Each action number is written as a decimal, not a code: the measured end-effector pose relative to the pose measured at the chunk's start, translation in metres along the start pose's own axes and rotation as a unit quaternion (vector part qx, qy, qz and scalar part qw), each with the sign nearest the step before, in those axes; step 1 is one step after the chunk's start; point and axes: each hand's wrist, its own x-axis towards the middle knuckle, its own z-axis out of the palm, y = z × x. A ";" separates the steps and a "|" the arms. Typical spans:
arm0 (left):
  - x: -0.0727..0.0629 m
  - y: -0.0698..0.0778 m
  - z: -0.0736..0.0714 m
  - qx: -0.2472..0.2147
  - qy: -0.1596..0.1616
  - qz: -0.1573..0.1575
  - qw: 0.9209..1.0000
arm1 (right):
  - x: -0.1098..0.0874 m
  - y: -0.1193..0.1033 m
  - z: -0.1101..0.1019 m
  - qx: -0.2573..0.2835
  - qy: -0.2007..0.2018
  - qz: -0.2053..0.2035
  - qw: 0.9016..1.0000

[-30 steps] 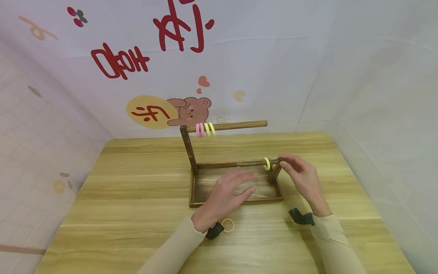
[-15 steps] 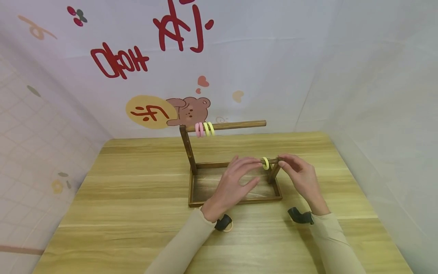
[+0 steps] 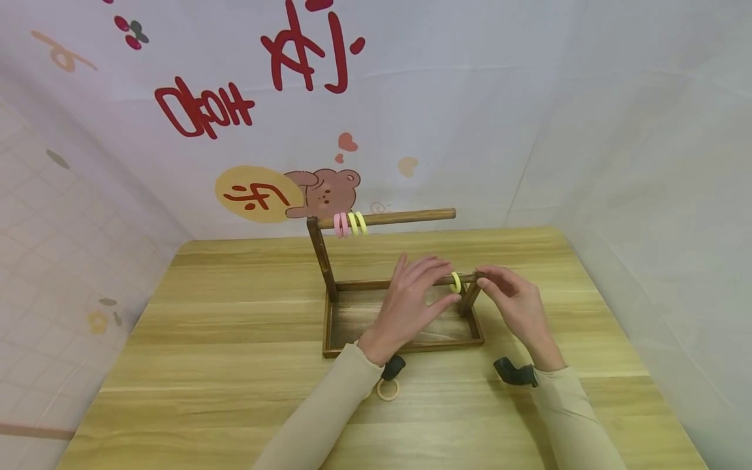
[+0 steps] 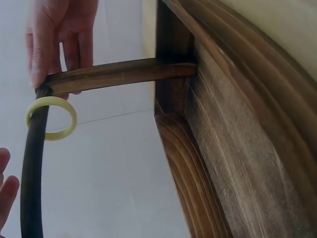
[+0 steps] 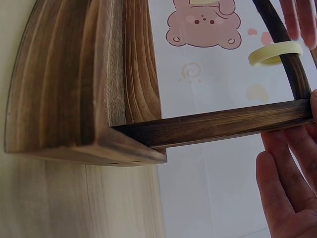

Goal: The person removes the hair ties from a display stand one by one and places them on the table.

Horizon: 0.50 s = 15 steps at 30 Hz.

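Note:
A dark wooden rack (image 3: pixel 320 254) stands on the table, with an upper and a lower rod over a tray-like base. On the lower rod (image 4: pixel 32 168), near its right end, hangs a yellow ring (image 3: pixel 455 282). My left hand (image 3: pixel 408 303) reaches over the rod just left of this ring, fingers spread apart; in the left wrist view its fingertips (image 4: pixel 7 191) show a gap to the ring. My right hand (image 3: pixel 519 303) pinches the corner where the rod meets the right post (image 5: pixel 223 124). Two pink rings (image 3: pixel 337 226) and two yellow rings (image 3: pixel 353 224) hang on the upper rod.
A pale wood-coloured ring (image 3: pixel 388 399) lies on the table (image 3: pixel 235 339) in front of the rack, close to the left wrist's black camera (image 3: pixel 393 367). A printed white cloth (image 3: pixel 458 130) rises behind the table, and more cloth flanks both sides.
My left hand has moved up and right, from over the rack's base to beside the yellow ring on the lower rod. My right hand keeps its hold on the rack's corner.

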 end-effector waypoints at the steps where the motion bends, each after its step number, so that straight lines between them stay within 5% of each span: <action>1: 0.001 -0.001 0.001 0.010 -0.002 0.002 1.000 | 0.000 0.000 0.000 0.000 0.000 0.000 1.000; 10: 0.004 -0.009 0.010 0.082 -0.006 0.038 0.996 | 0.000 -0.003 0.000 0.005 -0.002 -0.002 1.000; 15: 0.005 -0.011 0.014 0.150 -0.006 0.068 0.986 | 0.000 -0.003 0.000 -0.001 -0.002 0.000 1.000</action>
